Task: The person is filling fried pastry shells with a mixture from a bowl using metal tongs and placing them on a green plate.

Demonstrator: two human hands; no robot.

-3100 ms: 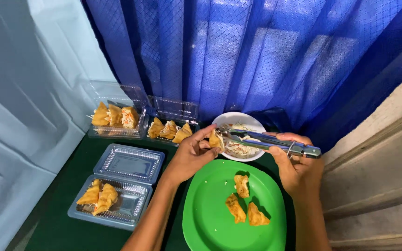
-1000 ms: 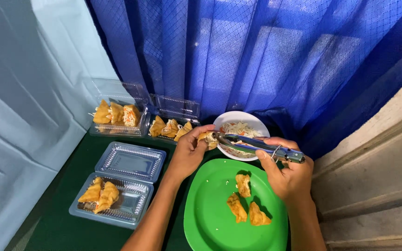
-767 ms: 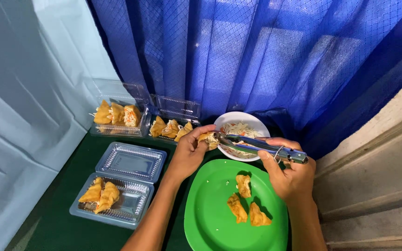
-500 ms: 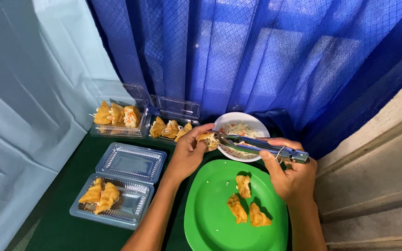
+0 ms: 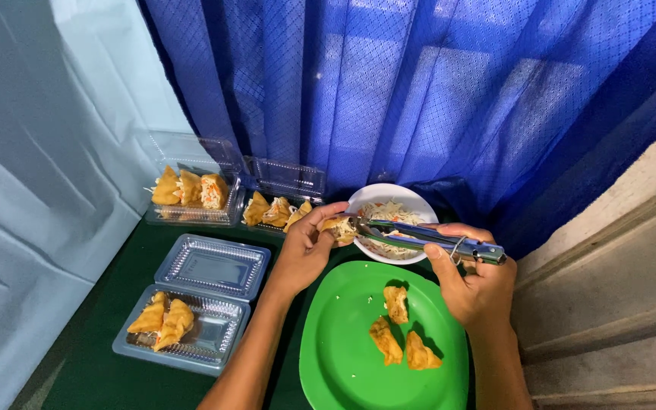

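Broadly, the deep blue mesh curtain (image 5: 434, 99) fills the back of the view and drapes down behind everything, so whatever stands past it is hidden. Below it lies the dark green table top (image 5: 108, 364), whose near edge is cut off by the frame. The round bright green plastic plate (image 5: 343, 357) sits nearest, bearing three golden fried triangular pieces (image 5: 396, 304); its lower rim runs out of view. To the left are clear hinged plastic boxes: an open one with two fried pieces inside (image 5: 191, 342), and two more at the back, filled (image 5: 191, 193).

The white round bowl of pale shredded filling (image 5: 389, 212) stands just beyond the plate, partly covered by the tool. The right hand (image 5: 476, 285) is closed around the handles of the long metal tongs (image 5: 427, 239), whose tips reach to the left hand. The left hand (image 5: 305, 254) pinches a small fried golden pouch (image 5: 338, 228) between fingers and thumb, held above the gap between bowl and plate.

That pouch looks light, crisp-skinned and probably brittle and a little oily; it would likely crack under a hard squeeze, so a gentle hold at its firm outer corners, leaving the opening free, suits it best. How much filling the tong tips carry is too small to tell, and the pouch's underside is hidden by the fingers.
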